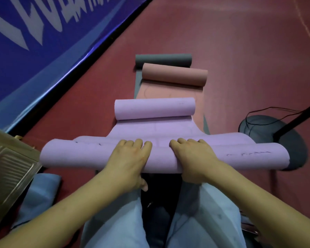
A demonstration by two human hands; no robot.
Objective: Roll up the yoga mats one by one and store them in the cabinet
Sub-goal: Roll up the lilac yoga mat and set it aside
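Together, both hands (128, 158) (191, 158) grip the soft, matte purple mat's (155, 129) cylindrical roll.

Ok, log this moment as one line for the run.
step: rolling purple mat | left hand and right hand: curled over near roll | pink mat, grey mat: waiting beyond

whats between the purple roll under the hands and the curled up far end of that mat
In the head view, a flat stretch of the same purple mat joins the near roll to its curled far end; nothing lies on it.

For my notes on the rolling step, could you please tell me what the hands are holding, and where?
Both hands, left and right, grip the purple foam yoga mat at the middle of its rolled near end, fingers curled over the top.
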